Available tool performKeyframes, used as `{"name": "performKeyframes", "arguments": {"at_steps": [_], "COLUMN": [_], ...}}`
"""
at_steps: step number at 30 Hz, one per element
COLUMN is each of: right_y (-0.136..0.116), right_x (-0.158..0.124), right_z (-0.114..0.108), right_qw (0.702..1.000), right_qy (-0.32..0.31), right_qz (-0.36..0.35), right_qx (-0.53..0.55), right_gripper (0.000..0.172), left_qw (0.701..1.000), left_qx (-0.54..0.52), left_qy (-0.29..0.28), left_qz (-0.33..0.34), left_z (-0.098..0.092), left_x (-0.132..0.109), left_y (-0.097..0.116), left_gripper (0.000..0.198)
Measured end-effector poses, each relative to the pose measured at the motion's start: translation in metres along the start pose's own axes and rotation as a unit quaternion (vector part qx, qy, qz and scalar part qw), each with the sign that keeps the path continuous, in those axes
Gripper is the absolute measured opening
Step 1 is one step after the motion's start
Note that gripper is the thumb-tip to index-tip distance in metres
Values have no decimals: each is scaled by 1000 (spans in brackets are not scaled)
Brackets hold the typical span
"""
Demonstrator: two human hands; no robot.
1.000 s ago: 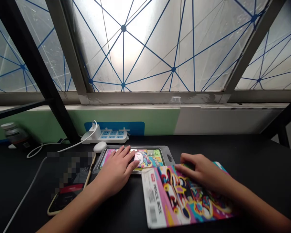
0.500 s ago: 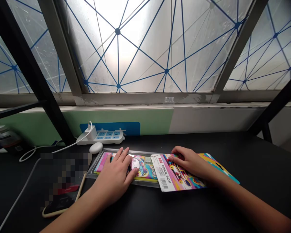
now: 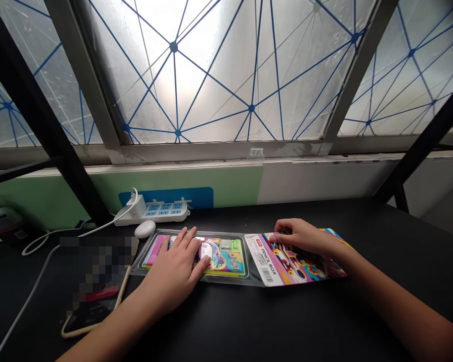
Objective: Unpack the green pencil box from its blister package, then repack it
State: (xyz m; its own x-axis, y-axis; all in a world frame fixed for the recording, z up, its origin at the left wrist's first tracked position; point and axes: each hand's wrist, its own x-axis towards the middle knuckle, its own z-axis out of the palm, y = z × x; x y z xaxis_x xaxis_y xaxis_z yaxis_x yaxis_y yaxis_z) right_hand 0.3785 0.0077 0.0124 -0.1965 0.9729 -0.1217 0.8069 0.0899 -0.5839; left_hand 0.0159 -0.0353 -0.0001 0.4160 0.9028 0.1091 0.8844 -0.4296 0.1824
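A colourful pencil box (image 3: pixel 226 259) lies in a clear plastic tray (image 3: pixel 249 277) on the black table. My left hand (image 3: pixel 179 261) rests flat over the box's left half, fingers spread. To the right, a printed card (image 3: pixel 266 261) reading "PENCIL BOX" overlaps the tray's right end. My right hand (image 3: pixel 296 235) pinches the card near its upper edge, with its thumb on the printed face; the other fingertips are partly hidden.
A white power strip (image 3: pixel 166 211) with a plugged-in charger stands by the wall. Near it are a small white case (image 3: pixel 145 229) and a phone (image 3: pixel 92 314). A jar (image 3: pixel 3 221) is at the far left. Black posts flank the table.
The card has slid right along with my right hand, uncovering the right end of the pencil box. My left hand still rests on the box. The view has shifted slightly.
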Motion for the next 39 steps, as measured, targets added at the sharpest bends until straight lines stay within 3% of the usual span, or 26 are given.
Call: {"name": "performKeyframes", "arguments": {"at_steps": [6,16,21,25,28,31,34,39], "right_y": [1,-33,-35,-29,-22,-12,-1,6], "right_x": [-1,-7,-8,-7,-5,-2,1,4], "right_z": [-2,38,43,36,26,14,5,-1], "right_qw": [999,997,997,998,998,999,999,1000], "right_qy": [23,72,59,54,38,22,5,-4], "right_qz": [9,13,1,-10,-9,-7,1,-1], "right_qx": [24,23,50,42,46,47,42,20], "right_gripper": [49,44,44,44,46,48,49,51], "left_qw": [1000,999,992,966,936,925,914,868], "left_qx": [5,-30,-126,-259,-346,-357,-358,-452], "left_qy": [1,5,-5,27,55,120,175,185], "left_qz": [-1,-15,14,-8,-23,-42,-75,-94], "left_z": [1,2,-3,-10,-17,-20,-15,1], "left_x": [0,-3,-10,-13,-7,3,11,13], "left_y": [2,11,27,28,16,-2,-13,-9], "left_gripper": [49,50,51,47,41,33,32,36]}}
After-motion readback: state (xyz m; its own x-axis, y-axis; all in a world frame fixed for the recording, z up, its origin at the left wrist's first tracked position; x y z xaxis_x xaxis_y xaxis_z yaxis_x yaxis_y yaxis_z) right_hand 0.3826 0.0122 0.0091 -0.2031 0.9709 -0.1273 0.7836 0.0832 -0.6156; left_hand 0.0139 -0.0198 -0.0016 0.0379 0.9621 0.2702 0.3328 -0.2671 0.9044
